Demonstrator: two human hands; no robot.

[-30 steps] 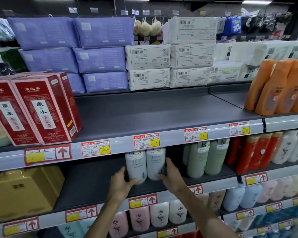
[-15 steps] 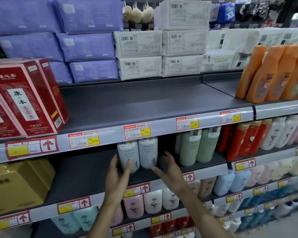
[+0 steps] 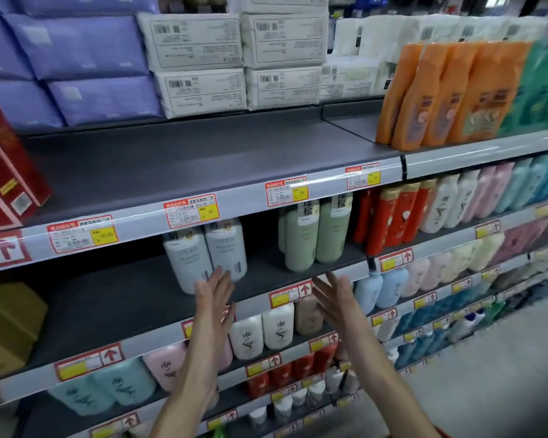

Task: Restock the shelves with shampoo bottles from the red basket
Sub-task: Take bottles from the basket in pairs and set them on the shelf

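Observation:
Two pale grey-white shampoo bottles (image 3: 206,251) stand upright side by side on the dark middle shelf (image 3: 108,298), under the price rail. My left hand (image 3: 214,295) hovers just in front of and below them, fingers straight and spread, holding nothing. My right hand (image 3: 334,298) is further right, in front of the shelf edge, fingers also straight and empty. The red basket is not in view, apart from a sliver of red at the bottom right edge that I cannot identify.
Green bottles (image 3: 314,235) stand to the right on the same shelf, then red and white ones (image 3: 393,213). Orange bottles (image 3: 440,93) occupy the upper shelf at right. A red box (image 3: 4,172) and a gold box (image 3: 7,324) sit at left. Lower shelves hold pastel bottles.
Both hands have let go of the two grey-white bottles and drawn back from the shelf, the right one moving rightward. The view has swung to the right and downward.

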